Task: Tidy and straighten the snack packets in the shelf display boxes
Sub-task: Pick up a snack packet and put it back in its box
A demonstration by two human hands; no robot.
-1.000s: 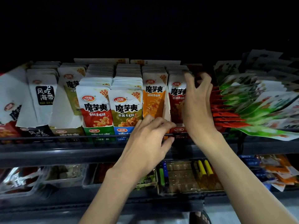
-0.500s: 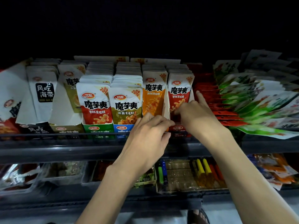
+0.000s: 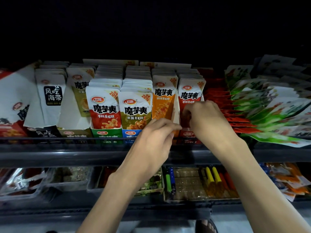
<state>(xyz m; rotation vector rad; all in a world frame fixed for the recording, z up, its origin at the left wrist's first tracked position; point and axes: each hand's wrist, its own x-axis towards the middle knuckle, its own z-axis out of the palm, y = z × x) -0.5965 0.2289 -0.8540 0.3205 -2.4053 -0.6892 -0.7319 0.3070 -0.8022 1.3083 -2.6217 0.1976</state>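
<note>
Hands at centre frame, both up at the front edge of the upper shelf (image 3: 67,155). Left hand (image 3: 156,137) curled, fingertips together against the cardboard divider (image 3: 176,111) between the orange packet (image 3: 162,100) and the red packet (image 3: 190,96), at the bottom of the orange row; whether actually pinching the divider or only touching, cannot tell. Right hand (image 3: 205,118) just right of it, fingers bent inward and closed on the lower part of the red packet, covering its bottom half. Red packet upright at the front of its display box (image 3: 187,134), right of centre. Further left, front packets of the red-and-white row (image 3: 104,108) and the olive row (image 3: 136,111) standing upright in green and blue box fronts. Far left, white seaweed packets (image 3: 52,95) leaning. Right side of frame, green-and-red flat packets (image 3: 262,115) fanned out loosely, tilted. Lower shelf below: clear tray (image 3: 186,184) with yellow and green sticks, dim
</note>
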